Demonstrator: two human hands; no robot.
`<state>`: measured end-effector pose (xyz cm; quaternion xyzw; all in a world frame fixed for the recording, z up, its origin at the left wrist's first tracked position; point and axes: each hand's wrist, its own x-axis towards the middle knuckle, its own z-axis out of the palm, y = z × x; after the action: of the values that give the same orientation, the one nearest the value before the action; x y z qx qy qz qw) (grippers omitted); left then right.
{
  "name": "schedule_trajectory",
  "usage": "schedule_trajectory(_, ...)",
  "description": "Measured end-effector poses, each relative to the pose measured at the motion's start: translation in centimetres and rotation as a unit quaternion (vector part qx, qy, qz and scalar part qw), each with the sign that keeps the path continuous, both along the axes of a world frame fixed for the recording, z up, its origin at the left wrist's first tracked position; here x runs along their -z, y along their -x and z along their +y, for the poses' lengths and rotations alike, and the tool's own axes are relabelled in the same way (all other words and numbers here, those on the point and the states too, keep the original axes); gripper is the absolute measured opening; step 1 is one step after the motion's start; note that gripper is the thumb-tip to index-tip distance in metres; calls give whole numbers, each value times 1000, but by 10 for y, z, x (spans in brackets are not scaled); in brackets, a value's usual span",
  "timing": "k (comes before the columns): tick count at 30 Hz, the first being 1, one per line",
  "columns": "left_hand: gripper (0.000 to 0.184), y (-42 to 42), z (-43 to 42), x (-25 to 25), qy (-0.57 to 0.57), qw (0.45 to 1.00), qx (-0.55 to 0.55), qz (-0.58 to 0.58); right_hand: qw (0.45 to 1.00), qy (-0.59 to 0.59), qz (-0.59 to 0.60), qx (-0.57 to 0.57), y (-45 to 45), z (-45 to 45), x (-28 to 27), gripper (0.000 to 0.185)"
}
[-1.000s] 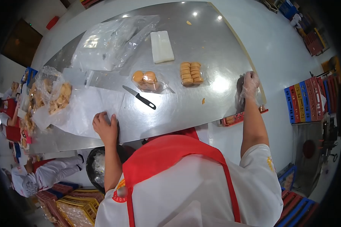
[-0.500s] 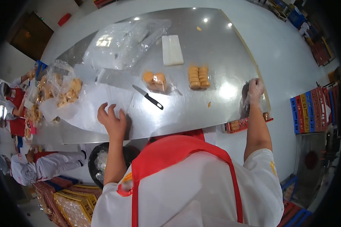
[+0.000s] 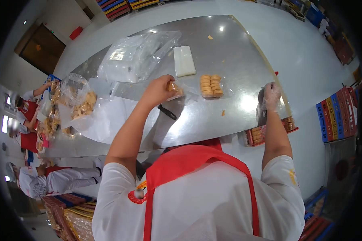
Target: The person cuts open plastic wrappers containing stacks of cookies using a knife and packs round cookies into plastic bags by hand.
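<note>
My bare left hand (image 3: 159, 91) is curled over a small clear bag of round biscuits (image 3: 174, 88), covering most of it. Just below that hand, a knife's black handle (image 3: 167, 112) shows; its blade is hidden under the hand and wrist. To the right, a second clear pack of biscuits (image 3: 211, 86), stacked in two rows, lies on the steel table (image 3: 213, 124). My right hand (image 3: 272, 96), in a clear plastic glove, rests closed at the table's right edge. Anything inside its fingers is hidden.
A white block (image 3: 184, 61) and a pile of clear plastic bags (image 3: 128, 56) lie farther back. Bagged baked goods (image 3: 84, 104) and white sheets (image 3: 108, 124) cover the left side. A red crate (image 3: 256, 135) stands below the right edge. Co-workers (image 3: 28, 132) are at far left.
My left hand has moved up and right from above the white sheets onto the small bag of biscuits, and its fingers have closed. My right hand stays at the edge. The view has shifted slightly.
</note>
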<state>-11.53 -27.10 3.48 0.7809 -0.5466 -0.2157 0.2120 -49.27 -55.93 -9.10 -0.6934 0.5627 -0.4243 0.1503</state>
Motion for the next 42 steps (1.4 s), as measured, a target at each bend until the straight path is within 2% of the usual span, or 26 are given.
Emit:
schedule_trajectory(1,58,4,8,-4,27,997,-38,55,1000,1,1,6,2,-8,7,27)
schedule_trajectory(2,57,10,15,-5,116,978,-57,164,1000,2,2,9,2,-13,15,26)
schedule_trajectory(4,54,26,27,-10,294,878,-96,364,1000,2,8,6,1,-9,9,28)
schedule_trajectory(5,45,36,32,-17,334,850,-113,392,1000,-1,5,6,0,-4,2,28)
schedule_trajectory(8,38,62,49,-46,412,767,-165,463,1000,-13,12,16,-4,-3,-1,29)
schedule_trajectory(12,41,75,61,-56,490,776,-171,359,999,-29,-4,13,-2,-10,4,30)
schedule_trajectory(15,46,78,71,-62,497,786,-129,344,999,-33,4,11,-2,-13,5,30)
schedule_trajectory(21,56,83,77,-65,546,804,-96,214,1000,0,29,0,-1,-14,2,29)
schedule_trajectory(24,60,79,77,-64,549,778,-129,278,999,-24,32,-1,0,-19,6,30)
schedule_trajectory(27,61,79,70,-83,461,634,-226,578,1000,-21,17,-2,1,-24,11,31)
schedule_trajectory(28,61,70,68,-73,428,562,-129,696,999,-25,37,19,2,-26,13,31)
schedule_trajectory(30,63,44,69,-46,335,382,74,858,996,-35,70,48,-1,-29,17,33)
schedule_trajectory(33,64,45,72,-49,321,352,39,878,998,-53,24,2,1,-36,27,32)
schedule_trajectory(36,64,44,76,-46,313,361,105,872,995,-100,11,-17,4,-31,16,32)
schedule_trajectory(42,66,47,80,-41,327,365,127,862,994,-105,-21,-15,6,-40,27,33)
